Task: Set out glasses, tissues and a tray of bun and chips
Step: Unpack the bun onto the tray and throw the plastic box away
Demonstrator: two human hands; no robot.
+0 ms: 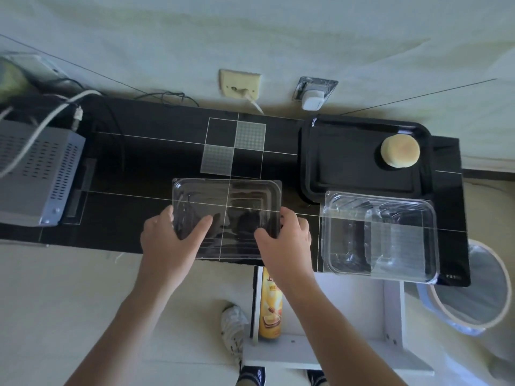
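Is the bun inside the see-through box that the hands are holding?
No, the bun sits on the black tray, away from the clear box gripped by both hands.

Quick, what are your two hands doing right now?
Left hand: grips the left edge of the clear rectangular plastic tray.
Right hand: grips its right edge.

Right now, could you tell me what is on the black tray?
One round bun sits in the far right corner of the black tray. A clear plastic container overlaps the near edge, so that strip shows only through the plastic.
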